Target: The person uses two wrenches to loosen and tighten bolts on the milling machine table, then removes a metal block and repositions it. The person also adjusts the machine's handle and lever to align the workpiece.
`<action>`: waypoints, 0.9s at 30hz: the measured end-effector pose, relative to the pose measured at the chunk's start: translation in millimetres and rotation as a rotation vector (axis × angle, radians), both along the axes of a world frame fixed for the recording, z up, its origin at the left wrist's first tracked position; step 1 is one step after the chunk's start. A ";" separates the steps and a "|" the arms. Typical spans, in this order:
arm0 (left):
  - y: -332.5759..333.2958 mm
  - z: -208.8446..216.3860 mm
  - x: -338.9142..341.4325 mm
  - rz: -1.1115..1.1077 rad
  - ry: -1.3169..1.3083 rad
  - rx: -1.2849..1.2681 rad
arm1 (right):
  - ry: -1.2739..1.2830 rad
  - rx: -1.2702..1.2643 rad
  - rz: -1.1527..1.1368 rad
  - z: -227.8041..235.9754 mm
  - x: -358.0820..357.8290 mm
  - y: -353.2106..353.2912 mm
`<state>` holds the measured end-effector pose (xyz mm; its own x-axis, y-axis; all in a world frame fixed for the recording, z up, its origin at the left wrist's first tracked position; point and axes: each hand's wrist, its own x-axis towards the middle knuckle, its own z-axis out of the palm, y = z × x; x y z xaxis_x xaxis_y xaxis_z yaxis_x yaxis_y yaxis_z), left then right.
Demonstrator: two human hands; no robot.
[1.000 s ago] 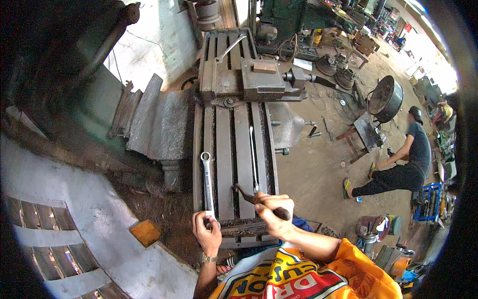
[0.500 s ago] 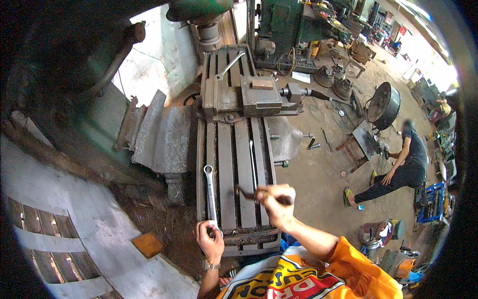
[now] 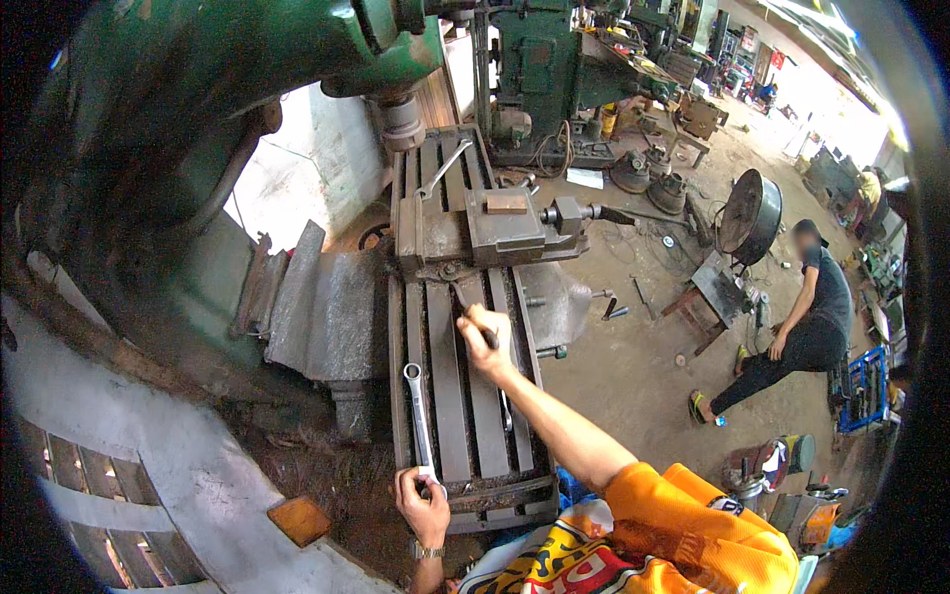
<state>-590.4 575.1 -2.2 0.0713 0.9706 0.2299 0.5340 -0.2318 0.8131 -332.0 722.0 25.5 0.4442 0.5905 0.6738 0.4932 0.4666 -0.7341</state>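
Bare, dusty workshop floor [image 3: 614, 396] spreads along the right, while a green milling machine [image 3: 228, 59] fills the upper left. Below its spindle head runs a long slotted machine table [image 3: 451, 426], its near edge toward the person and its far end beneath the spindle. Beyond the table's right edge, well apart from it, a co-worker [image 3: 823, 297] in dark clothes bends forward near a round black pan [image 3: 749, 218]. A machine vise [image 3: 505, 236] sits across the table toward the far end, its screw side overhanging the right edge. A ring-end wrench [image 3: 420, 421] lies lengthwise along the table's left edge, ring away from the person, and another wrench [image 3: 443, 170] lies slanted beyond the vise. At the near left corner, the left hand [image 3: 423, 507] has its fingers curled around the ring-end wrench's near end. The right hand [image 3: 489, 342] is closed in a fist on a dark tool [image 3: 460, 295] over the middle slots, the tip close to the vise's near side; whether they touch cannot be told. Under the right forearm shows part of a slim metal bar [image 3: 507, 414], near the table's right edge. Smallest, a wooden block [image 3: 507, 204] rests atop the vise.
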 end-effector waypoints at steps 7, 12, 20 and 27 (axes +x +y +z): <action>1.0 -1.4 1.6 0.008 0.021 -0.002 | 0.106 -0.144 0.413 30.6 -32.7 -139.3; -6.5 5.9 0.6 0.030 -0.032 0.047 | 0.590 -0.199 0.597 42.8 -37.6 -200.3; 51.5 58.6 76.5 -0.297 -0.434 -0.264 | 1.178 -0.172 0.393 42.2 -14.0 -218.8; 234.3 23.0 187.5 -0.308 -0.780 -0.864 | 1.258 -0.110 0.444 48.6 -8.0 -238.4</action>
